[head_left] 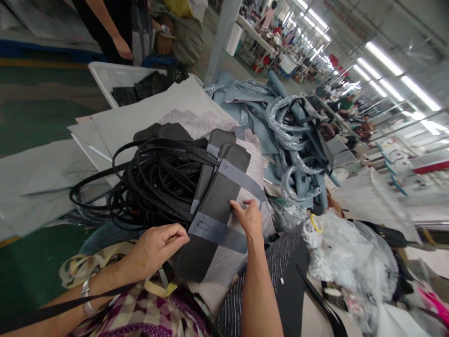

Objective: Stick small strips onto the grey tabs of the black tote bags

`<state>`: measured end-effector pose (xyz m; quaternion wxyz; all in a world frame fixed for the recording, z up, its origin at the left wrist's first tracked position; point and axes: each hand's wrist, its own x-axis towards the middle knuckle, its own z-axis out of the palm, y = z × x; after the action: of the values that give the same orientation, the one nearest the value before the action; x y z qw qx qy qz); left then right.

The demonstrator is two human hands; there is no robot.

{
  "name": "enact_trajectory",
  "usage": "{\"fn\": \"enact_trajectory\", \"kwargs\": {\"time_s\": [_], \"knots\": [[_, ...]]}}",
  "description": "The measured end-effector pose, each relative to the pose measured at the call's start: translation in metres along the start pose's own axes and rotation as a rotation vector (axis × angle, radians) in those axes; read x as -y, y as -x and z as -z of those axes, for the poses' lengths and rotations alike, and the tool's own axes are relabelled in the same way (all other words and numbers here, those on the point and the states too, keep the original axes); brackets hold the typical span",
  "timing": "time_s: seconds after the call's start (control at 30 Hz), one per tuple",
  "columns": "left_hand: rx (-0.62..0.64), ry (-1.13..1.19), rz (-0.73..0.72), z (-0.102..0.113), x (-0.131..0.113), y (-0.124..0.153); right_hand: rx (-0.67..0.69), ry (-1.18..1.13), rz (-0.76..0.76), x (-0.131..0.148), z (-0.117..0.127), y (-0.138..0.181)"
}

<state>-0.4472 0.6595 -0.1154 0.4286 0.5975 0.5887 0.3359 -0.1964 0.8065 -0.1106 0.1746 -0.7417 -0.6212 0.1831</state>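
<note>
A dark grey bag panel [226,187] with a striped fabric part lies in front of me, on top of similar panels. Two grey-blue bands cross it, an upper band [242,177] and a lower band [215,232], each with a small slot-like fitting. My left hand [159,245] is closed by the panel's left edge, thumb and fingertips pressed together; what they hold, if anything, is hidden. On the panel's right side, between the bands, rests my right hand [248,216], thumb and forefinger apart. Black straps [157,182] lie in a tangled heap left of the panels.
Grey sheets [122,124] and a white bin [101,77] are behind. Plastic-wrapped blue-grey pieces [287,121] lie at the back right, clear plastic bags [351,252] at right. A black strap [70,306] crosses my left forearm. Another person's hand [122,48] hangs beyond the bin.
</note>
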Motion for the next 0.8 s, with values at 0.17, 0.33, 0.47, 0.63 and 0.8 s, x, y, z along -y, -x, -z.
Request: {"fn": "enact_trajectory", "kwargs": {"time_s": [0.17,0.33,0.47,0.63,0.8], "knots": [[-0.009,0.04,-0.028,0.011,0.003,0.015,-0.076,-0.214,0.416,0.024,-0.021,0.055],[-0.024,0.041,-0.059,0.021,-0.002,0.026,-0.037,-0.008,0.745,0.065,-0.054,0.107],[-0.031,0.097,-0.051,0.024,-0.008,0.032,-0.07,-0.038,0.772,0.072,-0.057,0.112],[-0.035,0.183,-0.079,0.023,-0.011,0.037,-0.28,-0.154,0.738,0.042,-0.019,0.111],[-0.059,0.156,-0.123,0.025,-0.016,0.031,-0.457,-0.234,0.285,-0.054,0.07,0.124]]}}
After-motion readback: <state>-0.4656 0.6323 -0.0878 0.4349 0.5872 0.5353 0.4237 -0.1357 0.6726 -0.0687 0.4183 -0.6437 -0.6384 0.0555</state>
